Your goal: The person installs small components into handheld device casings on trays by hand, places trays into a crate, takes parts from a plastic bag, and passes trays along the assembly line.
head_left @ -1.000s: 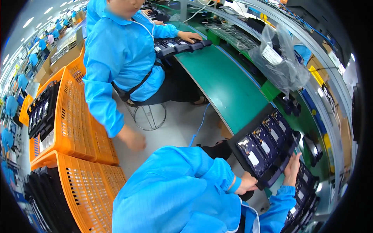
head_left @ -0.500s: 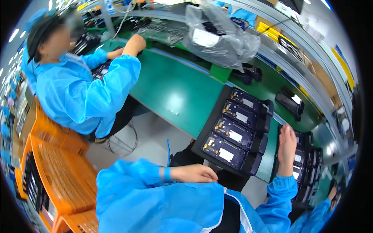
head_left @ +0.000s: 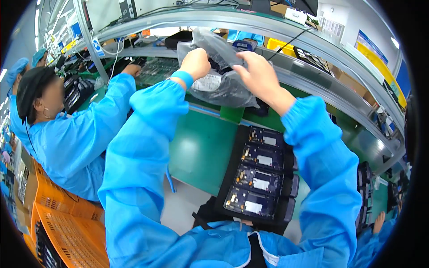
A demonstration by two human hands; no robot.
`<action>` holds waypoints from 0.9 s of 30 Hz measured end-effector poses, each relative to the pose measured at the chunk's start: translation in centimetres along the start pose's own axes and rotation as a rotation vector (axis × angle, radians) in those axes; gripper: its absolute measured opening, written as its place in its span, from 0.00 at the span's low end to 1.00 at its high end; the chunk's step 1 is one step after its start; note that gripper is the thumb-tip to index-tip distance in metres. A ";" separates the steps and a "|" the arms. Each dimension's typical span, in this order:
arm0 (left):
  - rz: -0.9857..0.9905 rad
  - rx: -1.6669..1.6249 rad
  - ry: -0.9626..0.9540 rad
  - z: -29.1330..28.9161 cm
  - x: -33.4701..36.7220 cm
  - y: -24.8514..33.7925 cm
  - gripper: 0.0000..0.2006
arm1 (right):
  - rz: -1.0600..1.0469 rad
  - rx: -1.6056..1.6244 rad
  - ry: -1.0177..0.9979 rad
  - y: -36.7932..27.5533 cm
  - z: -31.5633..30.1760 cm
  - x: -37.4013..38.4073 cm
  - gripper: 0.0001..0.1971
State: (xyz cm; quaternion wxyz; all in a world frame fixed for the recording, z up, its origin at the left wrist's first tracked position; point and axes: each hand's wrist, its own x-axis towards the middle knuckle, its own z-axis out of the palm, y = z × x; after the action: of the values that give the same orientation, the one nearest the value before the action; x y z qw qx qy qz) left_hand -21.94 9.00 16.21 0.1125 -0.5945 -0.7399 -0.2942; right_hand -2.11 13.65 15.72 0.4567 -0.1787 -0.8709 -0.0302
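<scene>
A clear grey plastic bag [head_left: 230,91] with a white label and dark pieces inside rests at the shelf beyond the bench. At its left edge my left hand [head_left: 195,64] has curled fingers closed on the plastic. My right hand [head_left: 261,76] is over the bag's right side, its thumb and forefinger apart around the opening. Nearer to me, a black tray [head_left: 230,172] carries several opened phone-like units [head_left: 259,178] in a column, each with a white rectangle. Black end pieces [head_left: 290,185] stick out along their right side, partly behind my right sleeve.
A co-worker in blue [head_left: 67,143] sits at the left by the green bench [head_left: 196,154]. Orange crates [head_left: 67,228] stand at the lower left. Metal shelf rails [head_left: 178,22] cross above the bag. More dark units [head_left: 364,192] and another person's hand [head_left: 379,222] are at the right.
Both my hands have gone up and forward to the bag, the left from near my body, the right from beside the tray. The view has shifted too.
</scene>
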 end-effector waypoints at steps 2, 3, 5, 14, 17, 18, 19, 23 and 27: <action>-0.001 0.135 -0.066 1.0 2.3 -0.7 0.11 | 0.211 -0.125 -0.164 0.0 2.2 2.6 0.23; -0.014 0.255 -0.138 1.7 3.2 -0.9 0.12 | 0.291 -0.208 -0.247 0.5 2.9 3.1 0.24; 0.049 0.162 -0.228 2.9 3.9 -1.4 0.14 | 0.360 -0.312 -0.342 1.7 4.1 3.2 0.24; 0.090 0.230 -0.511 5.3 6.7 1.2 0.32 | 0.810 0.376 0.040 8.4 3.5 5.2 0.12; 0.056 0.307 -0.536 6.6 7.4 1.3 0.33 | 0.690 0.505 0.000 8.4 4.1 5.2 0.13; 0.092 0.313 -0.535 6.7 7.8 1.5 0.32 | 0.686 0.437 0.041 8.3 4.3 5.1 0.13; 0.098 0.312 -0.536 6.7 7.9 1.4 0.32 | 0.679 0.369 0.082 8.1 4.6 4.8 0.12; 0.417 0.605 -0.374 5.6 6.5 3.0 0.28 | 0.566 0.433 0.049 5.8 1.9 3.0 0.13; 0.409 0.337 -0.512 4.6 7.1 4.9 0.24 | 0.436 0.505 0.105 5.2 0.3 3.0 0.12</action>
State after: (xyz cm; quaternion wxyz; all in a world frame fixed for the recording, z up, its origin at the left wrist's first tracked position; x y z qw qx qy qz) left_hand -18.39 17.96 17.67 0.0768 -0.7576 -0.6479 0.0188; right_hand -2.14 19.41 17.34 0.5267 -0.2402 -0.7674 0.2757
